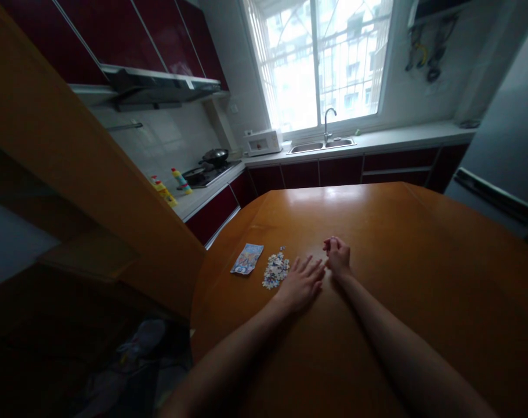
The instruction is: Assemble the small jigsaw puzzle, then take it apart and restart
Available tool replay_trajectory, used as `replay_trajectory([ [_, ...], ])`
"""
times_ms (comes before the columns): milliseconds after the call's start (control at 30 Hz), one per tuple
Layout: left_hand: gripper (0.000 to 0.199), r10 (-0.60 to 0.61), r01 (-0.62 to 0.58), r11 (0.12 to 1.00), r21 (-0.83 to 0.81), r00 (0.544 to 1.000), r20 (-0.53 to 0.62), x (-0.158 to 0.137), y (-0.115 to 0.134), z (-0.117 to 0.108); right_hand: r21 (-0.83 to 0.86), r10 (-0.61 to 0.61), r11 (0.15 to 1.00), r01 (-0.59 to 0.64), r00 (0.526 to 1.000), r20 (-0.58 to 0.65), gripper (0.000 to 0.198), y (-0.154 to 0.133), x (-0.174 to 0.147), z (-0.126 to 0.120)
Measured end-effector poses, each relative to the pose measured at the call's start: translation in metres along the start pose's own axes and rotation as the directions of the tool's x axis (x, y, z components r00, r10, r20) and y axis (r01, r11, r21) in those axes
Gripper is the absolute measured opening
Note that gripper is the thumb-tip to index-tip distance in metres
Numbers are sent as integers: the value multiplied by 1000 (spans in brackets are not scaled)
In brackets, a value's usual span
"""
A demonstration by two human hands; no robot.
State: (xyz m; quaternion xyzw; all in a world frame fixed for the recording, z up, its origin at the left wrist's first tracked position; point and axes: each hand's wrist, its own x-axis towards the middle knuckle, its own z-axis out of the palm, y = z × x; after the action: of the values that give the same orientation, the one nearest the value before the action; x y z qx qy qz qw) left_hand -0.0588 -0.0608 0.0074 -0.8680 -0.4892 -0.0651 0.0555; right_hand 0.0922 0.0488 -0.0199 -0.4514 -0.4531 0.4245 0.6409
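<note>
My left hand (302, 284) lies palm down on the wooden table (398, 232), its fingers spread and nothing seen in them. Just left of it is a loose pile of jigsaw puzzle pieces (275, 270), pale and bluish, with a few strays at its far side. Farther left lies a crumpled blue picture sheet or packet (247, 259). My right hand (337, 254) rests on the table close to the left fingertips. Its fingers are curled closed, and whatever they may hold is hidden.
Beyond the table runs a counter with a sink (307, 148), a faucet (327, 125) and a white microwave (264, 143). A stove with a wok (215, 155) and yellow bottles (163, 191) stand at the left. A fridge (503, 133) is on the right.
</note>
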Motion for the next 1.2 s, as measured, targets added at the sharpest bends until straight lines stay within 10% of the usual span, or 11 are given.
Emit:
replay_trajectory([
  [400,51,-331,335,941,50,941,-68,-46,-54,0,-296,-29,951,93,977,212,47,8,-1,6],
  [567,81,-591,586,806,-84,790,-164,-85,-51,18,-389,-61,848,361,794,605,39,2,-16,38],
  [833,92,-620,608,782,-139,781,-73,-66,-56,21,-280,-44,798,533,515,856,47,3,-33,83],
  [900,90,-609,596,790,-139,790,-75,-59,-57,20,-252,-71,828,500,539,839,45,6,-32,85],
  [1100,85,-612,601,785,-150,790,-42,-35,-58,15,-319,-80,911,260,872,484,51,13,-19,71],
  [1200,71,-597,586,798,-141,800,-56,-23,-57,10,-321,-61,930,178,937,345,53,9,-20,47],
])
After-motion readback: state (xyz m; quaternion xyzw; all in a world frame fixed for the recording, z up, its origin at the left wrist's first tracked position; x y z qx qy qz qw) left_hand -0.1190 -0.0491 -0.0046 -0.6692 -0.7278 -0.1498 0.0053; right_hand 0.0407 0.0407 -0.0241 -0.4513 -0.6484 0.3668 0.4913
